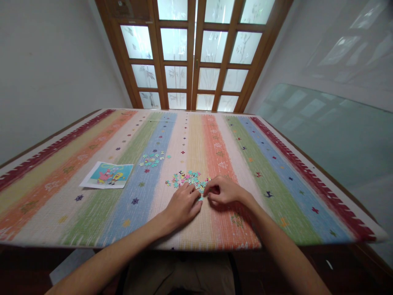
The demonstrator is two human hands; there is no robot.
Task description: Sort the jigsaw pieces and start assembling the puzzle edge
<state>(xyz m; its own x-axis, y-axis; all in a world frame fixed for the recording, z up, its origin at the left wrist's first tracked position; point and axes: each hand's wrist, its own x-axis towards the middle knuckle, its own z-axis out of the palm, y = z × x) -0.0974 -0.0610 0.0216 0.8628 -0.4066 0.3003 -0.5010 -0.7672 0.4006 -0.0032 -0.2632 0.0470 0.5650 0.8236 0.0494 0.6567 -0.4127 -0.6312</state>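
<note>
A pile of small jigsaw pieces (186,178), mostly teal and pink, lies in the middle of the striped table cloth (276,172). My left hand (183,204) rests palm down just below the pile, fingertips touching a teal piece (201,198). My right hand (222,190) is beside it with fingers curled, pinching at small pieces at the pile's near edge. A second, smaller cluster of teal pieces (152,159) sits farther back to the left. A printed cartoon picture (107,175) lies flat on the left.
The table's near edge (199,247) runs just above my lap. A wooden glass-paned door (193,57) stands behind the far edge. A glass panel (331,135) leans along the right wall.
</note>
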